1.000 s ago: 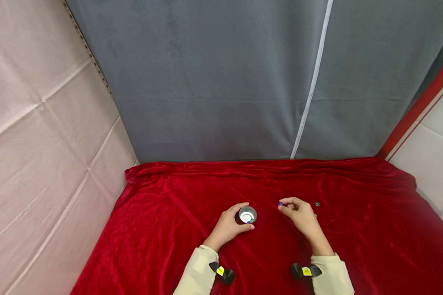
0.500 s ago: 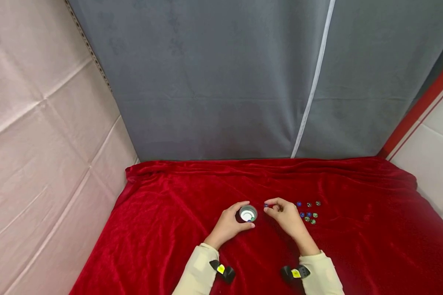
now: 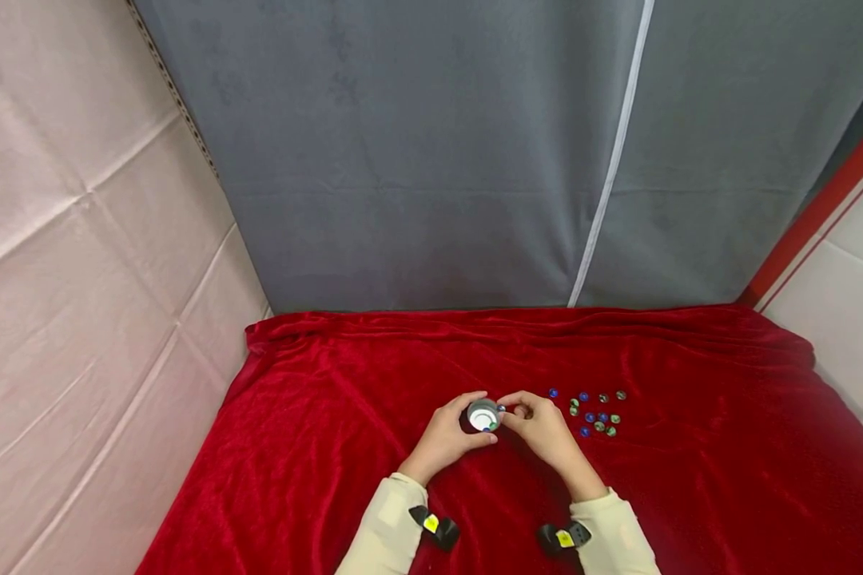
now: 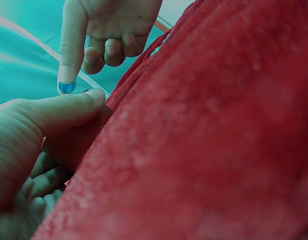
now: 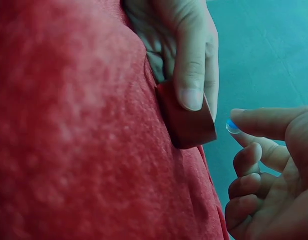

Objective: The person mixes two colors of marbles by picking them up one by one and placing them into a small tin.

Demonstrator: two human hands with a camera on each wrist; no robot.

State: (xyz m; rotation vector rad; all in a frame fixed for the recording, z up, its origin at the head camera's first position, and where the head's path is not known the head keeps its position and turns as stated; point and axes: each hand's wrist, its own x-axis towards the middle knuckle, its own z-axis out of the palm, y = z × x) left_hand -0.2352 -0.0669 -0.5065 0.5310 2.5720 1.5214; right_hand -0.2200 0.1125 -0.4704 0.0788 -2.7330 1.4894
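My left hand (image 3: 446,435) grips a small round cup (image 3: 476,406) between thumb and fingers, its white inside facing up. A green and a blue marble lie at the bottom of the cup. In the right wrist view the cup's dark outer wall (image 5: 188,122) stands on the cloth. My right hand (image 3: 542,431) pinches a clear marble with blue in it (image 5: 232,126) between thumb and index finger. That marble is just above the cup's right rim. The other right fingers are curled in toward the palm.
Right of my right hand, several loose blue marbles (image 3: 584,397) and green ones (image 3: 610,431) lie spread on the red velvet cloth (image 3: 374,375). A grey curtain (image 3: 417,160) hangs behind the cloth, and a pale wall panel (image 3: 101,279) stands at the left.
My right hand has moved left with the pinched marble, up to the cup's rim. Marbles it had covered now show on the cloth. The left hand and cup have stayed in place.
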